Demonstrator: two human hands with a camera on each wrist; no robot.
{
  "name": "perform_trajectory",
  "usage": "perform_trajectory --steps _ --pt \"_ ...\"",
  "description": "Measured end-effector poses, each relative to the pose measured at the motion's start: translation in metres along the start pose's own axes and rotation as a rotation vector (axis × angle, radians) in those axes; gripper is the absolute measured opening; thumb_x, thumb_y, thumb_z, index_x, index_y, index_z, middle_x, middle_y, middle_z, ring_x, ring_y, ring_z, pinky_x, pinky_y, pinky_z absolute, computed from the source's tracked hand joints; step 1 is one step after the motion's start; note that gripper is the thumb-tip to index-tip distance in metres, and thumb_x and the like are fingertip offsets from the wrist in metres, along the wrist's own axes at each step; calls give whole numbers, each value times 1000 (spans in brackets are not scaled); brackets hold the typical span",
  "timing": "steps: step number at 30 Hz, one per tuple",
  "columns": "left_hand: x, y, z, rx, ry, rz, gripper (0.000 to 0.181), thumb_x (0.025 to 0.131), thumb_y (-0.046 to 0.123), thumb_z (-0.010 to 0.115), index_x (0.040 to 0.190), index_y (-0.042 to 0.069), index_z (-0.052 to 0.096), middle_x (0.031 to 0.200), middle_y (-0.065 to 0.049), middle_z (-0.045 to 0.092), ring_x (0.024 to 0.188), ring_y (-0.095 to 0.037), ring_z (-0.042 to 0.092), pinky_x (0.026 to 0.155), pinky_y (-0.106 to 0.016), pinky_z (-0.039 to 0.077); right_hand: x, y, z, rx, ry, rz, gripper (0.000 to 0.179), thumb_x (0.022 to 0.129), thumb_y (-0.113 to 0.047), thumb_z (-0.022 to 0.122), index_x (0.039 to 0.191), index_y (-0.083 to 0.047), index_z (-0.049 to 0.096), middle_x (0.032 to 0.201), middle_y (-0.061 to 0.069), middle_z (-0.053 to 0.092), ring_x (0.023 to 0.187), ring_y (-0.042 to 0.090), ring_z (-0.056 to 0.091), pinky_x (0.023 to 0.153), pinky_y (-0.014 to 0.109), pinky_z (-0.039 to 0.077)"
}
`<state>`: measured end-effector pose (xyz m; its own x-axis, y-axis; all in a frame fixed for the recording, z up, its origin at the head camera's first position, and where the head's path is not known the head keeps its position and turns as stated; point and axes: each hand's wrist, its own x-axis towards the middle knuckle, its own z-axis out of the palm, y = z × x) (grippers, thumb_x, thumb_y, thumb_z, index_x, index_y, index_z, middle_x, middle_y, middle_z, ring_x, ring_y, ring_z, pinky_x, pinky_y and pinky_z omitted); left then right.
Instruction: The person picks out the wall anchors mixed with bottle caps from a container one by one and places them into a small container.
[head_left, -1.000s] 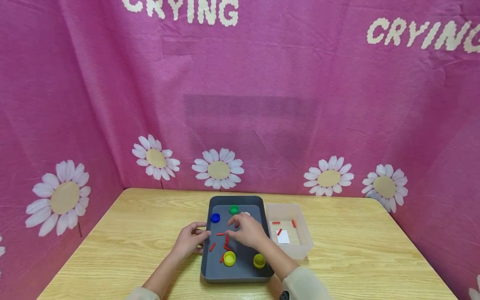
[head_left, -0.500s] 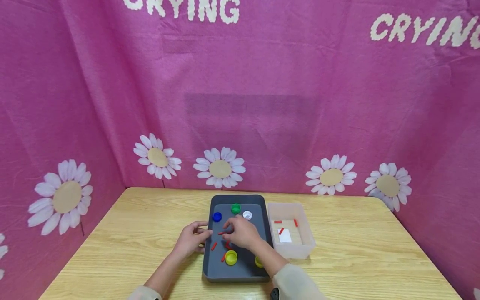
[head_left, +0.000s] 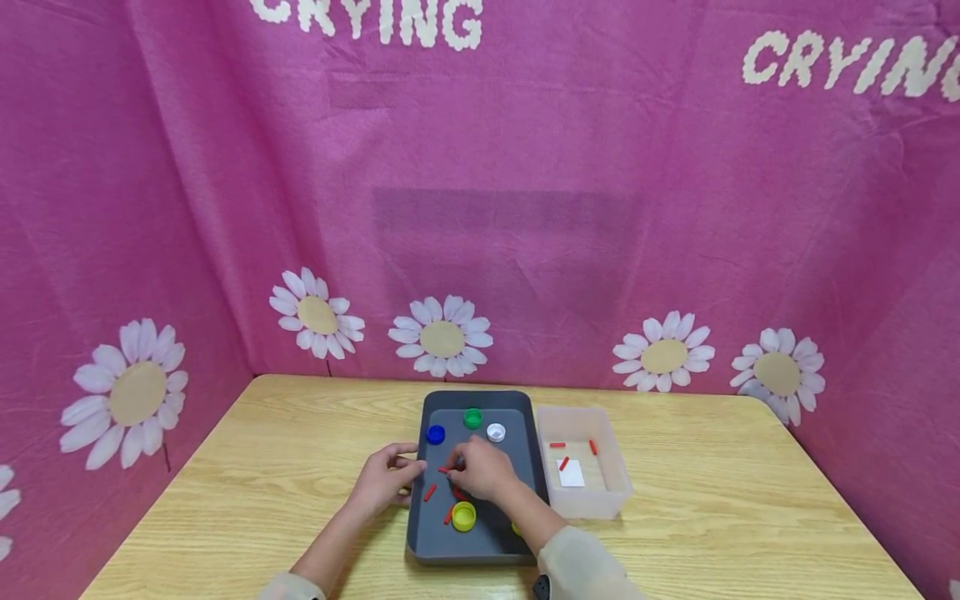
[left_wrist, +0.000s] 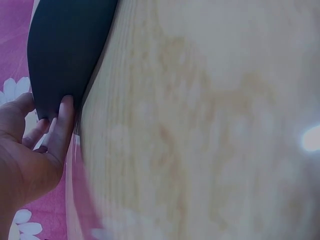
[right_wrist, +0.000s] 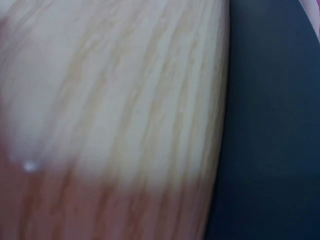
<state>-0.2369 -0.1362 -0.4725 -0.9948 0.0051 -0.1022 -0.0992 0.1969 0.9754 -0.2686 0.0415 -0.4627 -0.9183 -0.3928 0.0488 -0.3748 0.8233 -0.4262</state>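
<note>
A dark grey tray (head_left: 472,546) lies on the wooden table. My left hand (head_left: 382,478) grips its left wall, thumb at the rim; in the left wrist view, fingers (left_wrist: 64,122) lie against the outer wall (left_wrist: 70,50). Over the tray's middle, my right hand (head_left: 482,469) pinches at one end of a small red stick (head_left: 444,470); its fingertips are partly hidden. Other red sticks (head_left: 430,492) lie nearby, some partly under the hand. The right wrist view has only the table and the tray's wall (right_wrist: 270,125), not the hand.
Inside the tray are bottle caps: blue (head_left: 436,434), green (head_left: 472,418), white (head_left: 496,432), and yellow (head_left: 463,517), plus another yellow one mostly behind the right forearm. Right of the tray stands a clear plastic box (head_left: 588,502) holding red sticks and a white paper square (head_left: 571,473).
My right hand has moved slightly left and lowered to the red stick, its fingers drawing together. The white cap has come into sight. My left hand stays on the tray's wall.
</note>
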Motion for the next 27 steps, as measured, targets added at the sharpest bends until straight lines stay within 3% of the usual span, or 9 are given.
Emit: perform_trajectory --steps 12,27 --pt "0 -1 -1 4 -7 13 42 86 13 65 123 -3 54 95 -16 64 67 -17 63 54 -36 57 -1 -5 1 35 20 33 6 82 -22 69 82 -16 70 80 -3 53 69 10 50 61 26 45" --pt "0 -1 0 14 -9 16 42 87 13 65 124 -4 54 96 -16 65 66 -16 63 54 -34 57 -8 -2 -15 100 12 39 6 84 -21 68 82 -15 67 84 -2 53 70 9 50 59 23 45"
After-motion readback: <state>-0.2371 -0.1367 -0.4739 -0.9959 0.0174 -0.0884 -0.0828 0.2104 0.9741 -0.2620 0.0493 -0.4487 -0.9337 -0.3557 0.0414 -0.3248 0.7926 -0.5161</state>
